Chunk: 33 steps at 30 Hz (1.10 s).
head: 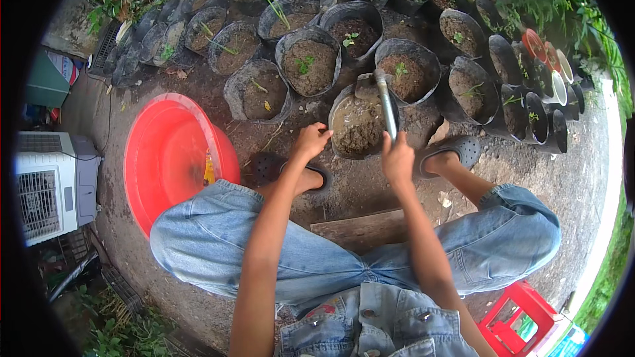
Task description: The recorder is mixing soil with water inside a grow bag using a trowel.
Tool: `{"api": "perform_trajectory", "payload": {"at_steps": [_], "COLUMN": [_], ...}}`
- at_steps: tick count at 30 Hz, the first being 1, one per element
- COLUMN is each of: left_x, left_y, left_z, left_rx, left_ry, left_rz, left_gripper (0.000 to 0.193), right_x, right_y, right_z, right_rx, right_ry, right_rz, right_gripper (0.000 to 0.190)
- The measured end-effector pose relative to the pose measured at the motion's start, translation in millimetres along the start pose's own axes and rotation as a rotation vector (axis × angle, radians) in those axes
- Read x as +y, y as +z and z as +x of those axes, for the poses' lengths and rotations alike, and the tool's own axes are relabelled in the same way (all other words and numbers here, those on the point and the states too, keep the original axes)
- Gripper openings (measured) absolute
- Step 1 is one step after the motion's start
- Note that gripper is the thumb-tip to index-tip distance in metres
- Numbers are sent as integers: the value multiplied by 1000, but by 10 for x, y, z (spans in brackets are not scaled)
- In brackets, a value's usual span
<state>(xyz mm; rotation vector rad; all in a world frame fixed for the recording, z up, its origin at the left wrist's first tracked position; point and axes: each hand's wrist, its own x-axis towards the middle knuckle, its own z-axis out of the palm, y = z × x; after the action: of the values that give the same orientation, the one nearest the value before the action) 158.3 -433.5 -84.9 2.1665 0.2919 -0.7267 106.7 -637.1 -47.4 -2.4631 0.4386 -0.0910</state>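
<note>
In front of me stands a black plastic grow bag holding wet, muddy soil, with water shining over its far part. My right hand grips the metal handle of a small hand hoe. The hoe's soil-caked blade is at the bag's far rim. At the bag's left rim are the fingertips of my left hand; whether they pinch the plastic I cannot tell. Just beyond are a grow bag with a leafy seedling and another seedling bag.
A large red plastic basin lies tilted at my left, beside an air cooler. Rows of planted grow bags fill the far side. A wooden plank lies beneath me, and a red plastic stool is behind right.
</note>
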Motion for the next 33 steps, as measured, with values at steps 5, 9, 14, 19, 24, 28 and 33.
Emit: {"api": "perform_trajectory", "payload": {"at_steps": [5, 9, 14, 19, 24, 28, 33], "left_x": [61, 29, -153, -38, 81, 145, 114], "left_y": [244, 197, 191, 128, -19, -26, 24], "left_z": [124, 138, 259, 254, 180, 223, 204], "left_rx": [117, 129, 229, 179, 56, 24, 49], "left_ry": [44, -41, 27, -5, -139, -144, -145], "left_rz": [48, 38, -29, 21, -58, -96, -176], "left_gripper": [29, 27, 21, 18, 15, 10, 9], "right_x": [51, 186, 226, 161, 8, 277, 427], "right_y": [644, 395, -131, -496, -647, -209, -266], "right_z": [-85, 28, 105, -29, -94, -61, -230], "right_rx": [-81, -225, -353, -283, -245, -298, -430], "right_ry": [181, 67, -181, -198, -171, -163, -201], "right_rz": [81, 58, -23, -1, 10, -136, -164], "right_gripper": [39, 41, 38, 34, 32, 33, 34]}}
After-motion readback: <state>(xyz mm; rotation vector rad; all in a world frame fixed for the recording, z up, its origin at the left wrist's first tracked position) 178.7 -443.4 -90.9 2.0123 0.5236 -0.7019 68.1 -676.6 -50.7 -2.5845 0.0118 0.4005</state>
